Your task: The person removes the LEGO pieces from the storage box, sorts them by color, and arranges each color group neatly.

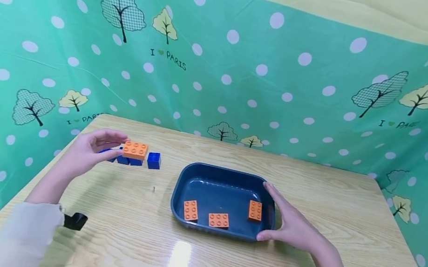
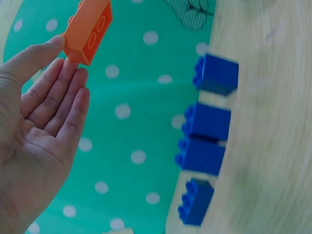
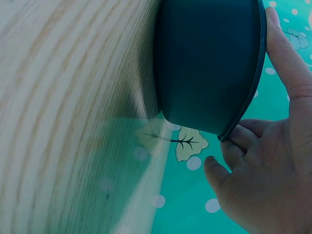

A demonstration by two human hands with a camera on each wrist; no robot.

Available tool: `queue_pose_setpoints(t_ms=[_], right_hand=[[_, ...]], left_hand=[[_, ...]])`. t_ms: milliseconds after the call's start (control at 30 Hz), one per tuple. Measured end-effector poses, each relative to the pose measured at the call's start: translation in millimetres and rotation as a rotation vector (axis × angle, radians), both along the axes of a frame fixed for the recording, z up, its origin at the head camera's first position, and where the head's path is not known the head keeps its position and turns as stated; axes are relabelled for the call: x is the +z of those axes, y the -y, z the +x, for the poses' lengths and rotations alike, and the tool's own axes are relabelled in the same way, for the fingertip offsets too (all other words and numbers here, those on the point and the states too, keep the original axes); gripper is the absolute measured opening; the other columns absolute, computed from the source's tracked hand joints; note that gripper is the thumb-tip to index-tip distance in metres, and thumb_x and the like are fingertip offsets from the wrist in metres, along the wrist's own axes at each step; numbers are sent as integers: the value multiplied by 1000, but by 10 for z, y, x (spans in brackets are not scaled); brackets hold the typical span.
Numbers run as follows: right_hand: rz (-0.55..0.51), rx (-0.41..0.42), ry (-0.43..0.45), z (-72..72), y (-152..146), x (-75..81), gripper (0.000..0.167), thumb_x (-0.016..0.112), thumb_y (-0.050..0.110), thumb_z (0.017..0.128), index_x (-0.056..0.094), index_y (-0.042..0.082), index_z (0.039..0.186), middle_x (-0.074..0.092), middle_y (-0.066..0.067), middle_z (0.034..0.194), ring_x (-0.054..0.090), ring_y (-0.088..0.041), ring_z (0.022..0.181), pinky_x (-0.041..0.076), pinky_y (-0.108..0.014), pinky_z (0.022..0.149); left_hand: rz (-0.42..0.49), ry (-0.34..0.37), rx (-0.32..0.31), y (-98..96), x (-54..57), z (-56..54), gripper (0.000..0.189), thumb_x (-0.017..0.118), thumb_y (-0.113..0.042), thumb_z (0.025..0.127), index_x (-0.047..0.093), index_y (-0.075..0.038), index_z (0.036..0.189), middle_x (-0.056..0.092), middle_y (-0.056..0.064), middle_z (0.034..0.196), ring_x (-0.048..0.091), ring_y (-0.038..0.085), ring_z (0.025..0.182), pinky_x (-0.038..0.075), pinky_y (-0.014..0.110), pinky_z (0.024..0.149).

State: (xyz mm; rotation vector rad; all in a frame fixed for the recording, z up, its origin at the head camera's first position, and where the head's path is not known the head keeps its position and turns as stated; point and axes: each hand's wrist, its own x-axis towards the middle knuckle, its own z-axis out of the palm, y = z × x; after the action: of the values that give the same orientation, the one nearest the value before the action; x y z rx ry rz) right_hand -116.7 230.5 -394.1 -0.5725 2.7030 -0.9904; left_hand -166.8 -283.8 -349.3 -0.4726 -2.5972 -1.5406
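My left hand (image 1: pixel 85 150) pinches an orange toy brick (image 1: pixel 135 150) between thumb and fingertips, raised over the table's left side. In the left wrist view the orange brick (image 2: pixel 87 31) shows its hollow underside. Several blue toy bricks (image 1: pixel 153 160) stand in a row below and behind that hand, partly hidden by it; the left wrist view has the blue bricks (image 2: pixel 204 122) plainly. With thumb and fingers spread across its right end, my right hand (image 1: pixel 292 224) holds a dark blue tray (image 1: pixel 229 171) by the rim. Inside the tray lie three orange bricks (image 1: pixel 218 220), apart from one another.
A wooden table (image 1: pixel 119 240) carries everything. One tiny object (image 1: pixel 153 188) lies between the blue bricks and the tray. Behind the table hangs a green dotted cloth (image 1: pixel 230 60) printed with trees. Black straps (image 1: pixel 75 221) are worn at both wrists.
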Motion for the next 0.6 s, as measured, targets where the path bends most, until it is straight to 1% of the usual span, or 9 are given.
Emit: queue_pose_setpoints(t_ms=[100, 200, 367, 500, 600], right_hand=[[0, -3, 0, 3, -1, 1, 123, 88, 45, 71, 8, 22, 162, 11, -17, 168, 17, -48, 151, 28, -73, 113], [0, -6, 2, 3, 3, 2, 124, 88, 46, 70, 9, 22, 162, 10, -18, 168, 17, -48, 151, 29, -73, 113], [0, -10, 4, 5, 6, -4, 124, 88, 47, 70, 8, 22, 162, 10, -18, 168, 18, -48, 151, 29, -73, 113], [1, -10, 4, 5, 5, -8, 124, 88, 46, 70, 8, 23, 162, 10, -17, 168, 18, -47, 151, 29, -72, 113], [4, -10, -2, 3, 4, -7, 124, 88, 46, 70, 8, 23, 162, 10, -17, 168, 18, -47, 151, 29, -72, 113]], left_hand=[[11, 1, 9, 135, -37, 18, 39, 66, -12, 96, 55, 4, 130, 62, -29, 114, 60, -14, 107, 49, 3, 89], [7, 0, 31, 281, -90, 26, 38, 66, -11, 96, 56, 3, 130, 62, -29, 114, 61, -13, 107, 50, 3, 88], [20, 26, 78, 511, -187, 25, 35, 66, -11, 96, 59, -5, 129, 63, -31, 112, 62, -15, 102, 50, 3, 86], [50, 35, 92, 652, -265, 16, 33, 66, -8, 95, 60, -6, 128, 65, -31, 111, 63, -15, 100, 52, 4, 84], [48, 41, 101, 736, -320, 3, 34, 66, -7, 95, 60, -5, 128, 65, -32, 110, 63, -15, 99, 52, 3, 84]])
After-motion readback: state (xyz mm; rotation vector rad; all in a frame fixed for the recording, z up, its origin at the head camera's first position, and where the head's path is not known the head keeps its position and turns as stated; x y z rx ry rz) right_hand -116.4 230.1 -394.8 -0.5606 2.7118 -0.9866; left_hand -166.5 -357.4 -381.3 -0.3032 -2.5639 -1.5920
